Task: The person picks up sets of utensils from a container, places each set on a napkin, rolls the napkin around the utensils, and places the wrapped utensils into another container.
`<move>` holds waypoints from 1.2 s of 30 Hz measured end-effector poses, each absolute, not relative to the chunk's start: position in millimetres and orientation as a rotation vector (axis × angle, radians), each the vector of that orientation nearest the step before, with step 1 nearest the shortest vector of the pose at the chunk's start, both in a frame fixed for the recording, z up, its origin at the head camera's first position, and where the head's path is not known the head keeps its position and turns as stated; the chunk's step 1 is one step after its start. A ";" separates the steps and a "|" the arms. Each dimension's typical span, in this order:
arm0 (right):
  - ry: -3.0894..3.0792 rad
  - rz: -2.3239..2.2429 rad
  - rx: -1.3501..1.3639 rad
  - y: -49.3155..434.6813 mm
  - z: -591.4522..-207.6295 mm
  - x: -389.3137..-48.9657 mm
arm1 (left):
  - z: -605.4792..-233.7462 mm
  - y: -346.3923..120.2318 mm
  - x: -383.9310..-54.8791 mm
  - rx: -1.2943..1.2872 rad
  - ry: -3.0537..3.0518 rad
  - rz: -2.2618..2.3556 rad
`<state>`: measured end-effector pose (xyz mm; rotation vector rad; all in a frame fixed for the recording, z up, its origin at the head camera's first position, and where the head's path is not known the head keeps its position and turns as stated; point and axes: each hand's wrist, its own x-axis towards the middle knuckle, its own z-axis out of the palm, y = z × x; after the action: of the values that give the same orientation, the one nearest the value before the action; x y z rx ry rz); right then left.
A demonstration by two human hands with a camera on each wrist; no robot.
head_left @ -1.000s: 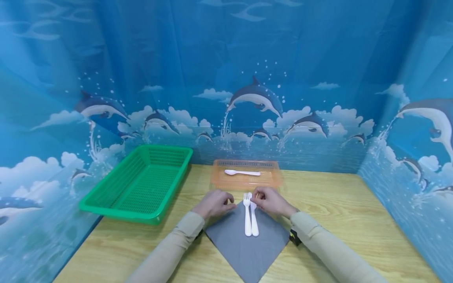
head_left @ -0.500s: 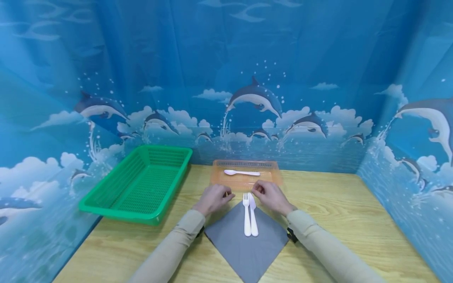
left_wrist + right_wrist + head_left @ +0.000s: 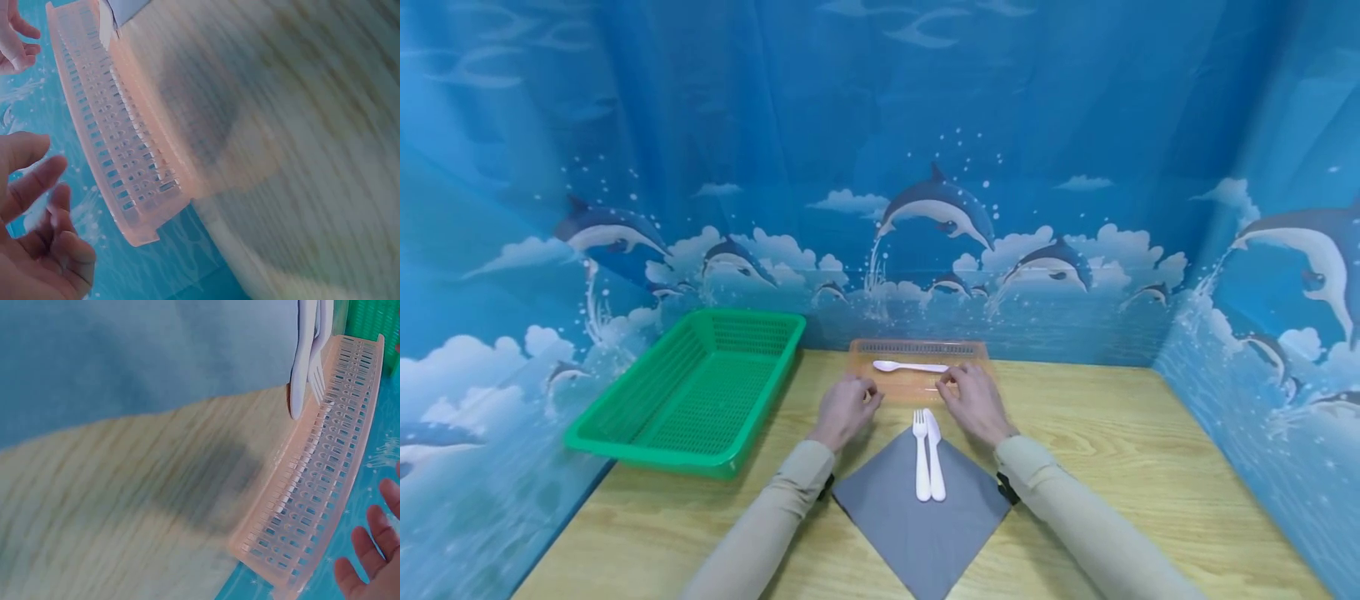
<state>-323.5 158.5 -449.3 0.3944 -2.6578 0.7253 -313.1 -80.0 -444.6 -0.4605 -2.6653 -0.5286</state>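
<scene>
A white plastic fork (image 3: 922, 462) and a white plastic knife (image 3: 936, 462) lie side by side on a grey cloth napkin (image 3: 917, 533), which is turned like a diamond. Behind them a white spoon (image 3: 906, 366) lies in a low orange basket (image 3: 917, 392). My right hand (image 3: 977, 404) hovers over the basket's right front part, fingertips near the spoon's handle end. Its fingers are loosely bent, and nothing is held. At the basket's left front corner is my left hand (image 3: 844, 410), also holding nothing, its fingers relaxed. Both hands (image 3: 37, 237) appear beside the basket in the left wrist view.
A larger green basket (image 3: 707, 408) stands at the left on the wooden table (image 3: 1112, 450). A blue curtain (image 3: 820, 167) with dolphins closes off the back and sides.
My right hand has let go of the knife and moved forward over the orange basket. My left hand has moved forward and slightly left. Fork, knife and napkin stay put.
</scene>
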 end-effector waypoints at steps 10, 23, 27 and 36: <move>-2.770 0.628 0.335 155.4 -452.2 -329.2 | -458.3 -85.8 -319.8 -0.303 -2.706 -0.550; -2.991 0.630 0.344 158.0 -449.9 -339.5 | -456.9 -85.7 -325.6 -0.238 -2.800 -0.545; -3.051 0.529 0.365 155.8 -447.5 -346.5 | -453.2 -85.2 -329.1 -0.224 -2.821 -0.499; -3.104 0.499 0.463 152.5 -452.6 -362.2 | -450.9 -85.9 -333.2 -0.219 -2.891 -0.465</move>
<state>-362.2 152.5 -452.6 0.4632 -3.1045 0.4985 -333.2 -85.9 -450.9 -0.2195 -2.8905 -0.4652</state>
